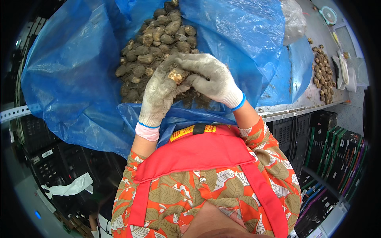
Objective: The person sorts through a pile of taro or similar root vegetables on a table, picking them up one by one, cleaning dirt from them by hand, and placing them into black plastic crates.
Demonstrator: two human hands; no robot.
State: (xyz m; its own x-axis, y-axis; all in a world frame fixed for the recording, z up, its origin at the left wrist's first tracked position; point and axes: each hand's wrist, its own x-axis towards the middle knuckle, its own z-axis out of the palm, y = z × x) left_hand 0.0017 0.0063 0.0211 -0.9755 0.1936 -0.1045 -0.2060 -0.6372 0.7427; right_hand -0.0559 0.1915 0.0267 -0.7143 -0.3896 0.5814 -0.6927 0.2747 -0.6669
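Note:
A small brown taro corm (177, 76) with a pale bare patch is between my two gloved hands. My left hand (159, 89), in a soiled white knit glove, is closed around its left side. My right hand (209, 78), gloved alike with a blue cuff, bends over from the right, its fingertips at the corm's upper and lower edges. Beyond and beneath my hands lies a large heap of hairy taro corms (160, 38) on blue plastic sheeting (80, 68). Loose fibres and dirt gather below my fingers.
On the metal table (303, 102) at right lies a pile of smaller corms (323, 74). Clear plastic (293, 22) and a round pale green item (328, 15) are near its far side. Stacked black crates (333, 154) stand below at right, and more dark crates (53, 166) at lower left.

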